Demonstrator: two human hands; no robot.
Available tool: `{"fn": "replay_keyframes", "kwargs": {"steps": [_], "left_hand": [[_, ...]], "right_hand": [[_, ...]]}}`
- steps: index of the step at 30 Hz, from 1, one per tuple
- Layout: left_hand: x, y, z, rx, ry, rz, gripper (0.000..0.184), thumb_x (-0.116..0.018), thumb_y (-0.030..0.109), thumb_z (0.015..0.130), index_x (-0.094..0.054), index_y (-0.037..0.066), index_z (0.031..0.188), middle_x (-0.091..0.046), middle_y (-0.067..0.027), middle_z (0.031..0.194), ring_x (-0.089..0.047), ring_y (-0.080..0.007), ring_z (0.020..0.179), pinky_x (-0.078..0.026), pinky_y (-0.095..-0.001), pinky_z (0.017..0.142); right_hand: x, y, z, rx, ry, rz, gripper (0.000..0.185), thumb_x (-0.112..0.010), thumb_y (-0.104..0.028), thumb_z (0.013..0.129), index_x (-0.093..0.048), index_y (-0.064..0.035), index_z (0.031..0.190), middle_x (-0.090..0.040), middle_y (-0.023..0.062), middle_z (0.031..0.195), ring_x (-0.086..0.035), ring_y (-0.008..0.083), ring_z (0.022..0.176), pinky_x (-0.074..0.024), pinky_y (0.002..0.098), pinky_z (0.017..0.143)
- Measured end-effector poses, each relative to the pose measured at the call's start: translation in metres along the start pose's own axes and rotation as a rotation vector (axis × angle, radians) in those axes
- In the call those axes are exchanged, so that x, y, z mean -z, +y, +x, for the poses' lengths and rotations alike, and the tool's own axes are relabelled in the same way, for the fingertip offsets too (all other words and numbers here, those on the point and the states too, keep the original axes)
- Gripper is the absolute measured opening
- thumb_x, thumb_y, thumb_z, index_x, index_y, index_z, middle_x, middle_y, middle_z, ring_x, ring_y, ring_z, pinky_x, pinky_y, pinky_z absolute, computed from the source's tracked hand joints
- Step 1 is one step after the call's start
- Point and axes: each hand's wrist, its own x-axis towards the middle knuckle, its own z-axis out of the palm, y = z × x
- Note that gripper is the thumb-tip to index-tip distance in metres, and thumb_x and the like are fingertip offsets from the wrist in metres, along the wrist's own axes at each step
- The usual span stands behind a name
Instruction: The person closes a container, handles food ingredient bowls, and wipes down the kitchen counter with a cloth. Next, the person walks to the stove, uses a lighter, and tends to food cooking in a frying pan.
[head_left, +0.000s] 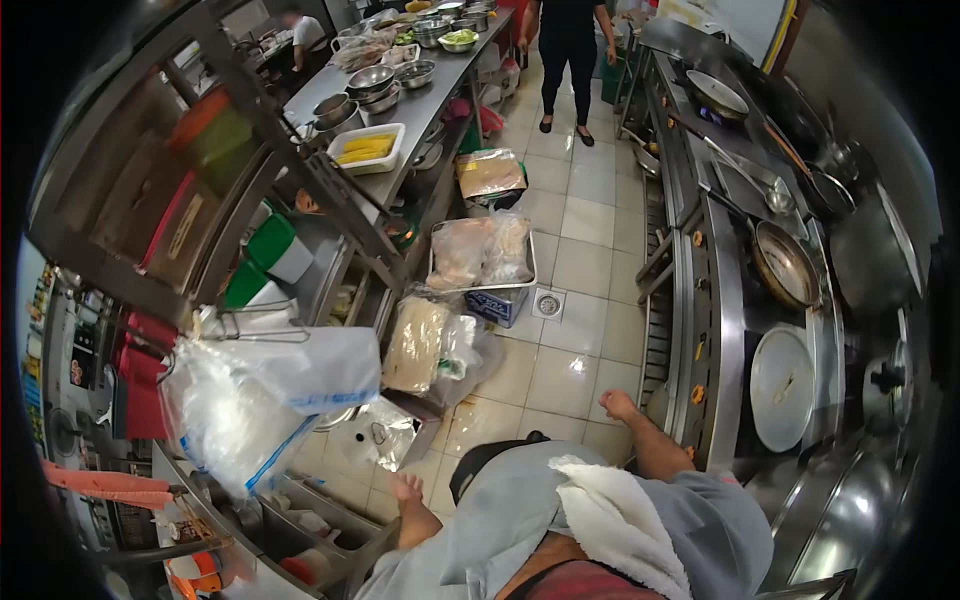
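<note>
Commercial-style kitchen. Evidence: long steel range [730, 350] carrying pans [785, 265] and a ladle [779, 198], steel table [318, 94] with bowls [372, 78] and yellow food [365, 148] opposite, tiled floor [582, 270] with drain [548, 303], another person [568, 60] in the aisle.

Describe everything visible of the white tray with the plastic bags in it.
The tray is white, shallow and roughly rectangular, with a raised rim; whether plastic or enamelled metal, I cannot tell. It lies about level, low beside the counter, a blue box showing under its near side. Two clear plastic bags of pale contents fill most of it. Neither the left hand nor the right hand touches it.
</note>
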Motion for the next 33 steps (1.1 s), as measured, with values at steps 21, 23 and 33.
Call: {"fn": "replay_keyframes", "kwargs": {"steps": [21,23,33], "left_hand": [[-0.621,0.025,0.08,-0.448,-0.633,1.167,0.041,-0.055,0.035,0.08,-0.059,-0.003,0.096,-0.063,-0.016,0.088,-0.06,-0.0249,0.08,-0.046,-0.0349,0.071],[-0.694,0.039,0.083,-0.502,-0.697,1.17,0.041,-0.056,0.034,0.08,-0.059,-0.003,0.098,-0.063,-0.017,0.091,-0.06,-0.0263,0.085,-0.045,-0.0343,0.077],[-0.778,0.011,0.112,-0.478,-0.462,1.266,0.048,-0.056,0.04,0.079,-0.057,-0.003,0.1,-0.063,-0.0179,0.084,-0.062,-0.026,0.072,-0.049,-0.0343,0.066]], "right_hand": [[0.246,-0.13,0.236,-0.176,-0.118,0.465,0.013,-0.06,-0.017,0.077,-0.058,-0.0044,0.073,-0.05,0.002,0.055,-0.046,0.0115,0.044,-0.0371,0.0264,0.04],[0.301,-0.222,0.265,-0.047,-0.039,0.425,0.019,-0.056,-0.016,0.08,-0.052,-0.0087,0.063,-0.044,-0.0003,0.05,-0.041,0.0107,0.041,-0.0324,0.0261,0.038],[0.535,-0.572,0.311,0.551,-0.68,0.752,0.018,-0.052,-0.015,0.082,-0.051,-0.0012,0.07,-0.034,-0.0051,0.05,-0.027,0.0049,0.04,-0.0206,0.0213,0.037]]}}
